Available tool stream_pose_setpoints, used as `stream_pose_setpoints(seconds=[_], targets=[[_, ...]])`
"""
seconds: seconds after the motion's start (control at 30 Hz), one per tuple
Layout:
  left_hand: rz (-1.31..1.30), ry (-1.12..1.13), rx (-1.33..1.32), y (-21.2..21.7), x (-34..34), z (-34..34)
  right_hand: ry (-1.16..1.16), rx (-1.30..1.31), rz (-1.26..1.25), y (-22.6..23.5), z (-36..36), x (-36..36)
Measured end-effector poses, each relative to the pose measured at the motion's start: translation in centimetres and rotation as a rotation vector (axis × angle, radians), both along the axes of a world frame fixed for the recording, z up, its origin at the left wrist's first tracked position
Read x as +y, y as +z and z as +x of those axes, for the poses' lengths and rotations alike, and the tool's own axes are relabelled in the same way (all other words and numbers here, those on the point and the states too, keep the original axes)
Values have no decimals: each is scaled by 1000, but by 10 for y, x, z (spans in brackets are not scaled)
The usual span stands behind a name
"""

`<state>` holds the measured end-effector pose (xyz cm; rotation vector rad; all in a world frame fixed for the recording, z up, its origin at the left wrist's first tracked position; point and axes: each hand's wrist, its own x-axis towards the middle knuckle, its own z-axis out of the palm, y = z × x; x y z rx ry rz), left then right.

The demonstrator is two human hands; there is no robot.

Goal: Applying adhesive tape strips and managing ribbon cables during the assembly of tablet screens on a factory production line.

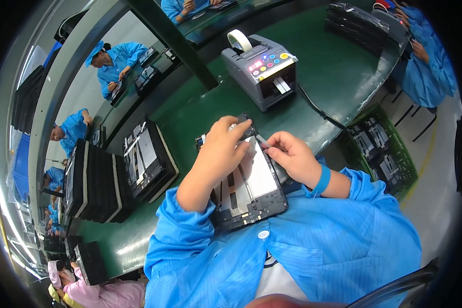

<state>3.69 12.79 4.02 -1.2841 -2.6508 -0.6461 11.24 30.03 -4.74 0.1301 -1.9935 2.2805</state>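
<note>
**Inspector A:** At the near edge of the green bench [339, 77], the left hand [223, 149] is pressing down on the far end of the black open-backed panel [251, 190], fingers curled over its top corner. The panel is lying flat, just in front of the person's chest.

**Inspector B:** And the right hand [292, 156]?

**Inspector A:** It is pinching a small strip of tape [263, 142] between thumb and forefinger, holding it at the panel's right edge (whether the strip is already touching the panel, I cannot tell).

**Inspector B:** Advice on the work?

**Inspector A:** In my judgement, the left hand should be holding the panel steady while the strip is being laid straight and rubbed down without creases.

**Inspector B:** Surroundings?

**Inspector A:** A grey tape dispenser [262, 66] is sitting farther back, its cable running right. Stacks of black trays [115, 177] are standing to the left; a green crate [382, 149] of parts is sitting low on the right. Other workers in blue coats [428, 66] are sitting along neighbouring benches.
</note>
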Motion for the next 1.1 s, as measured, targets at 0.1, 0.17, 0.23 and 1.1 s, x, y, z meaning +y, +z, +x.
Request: stream_pose_setpoints(seconds=[0.1, 0.17, 0.23, 1.1], targets=[[-61, -40, 111, -22, 14, -23, -18, 20, -120, -9, 1, -5], [-87, -40, 123, -24, 13, -28, -18, 0, -97, -5, 1, 0], [-135, -20, 114, -20, 6, -24, -16, -21, -79, -4, 1, 5], [-70, 21, 256, -38, -21, -24, 68, 276, 673, 22, -63, 7]])
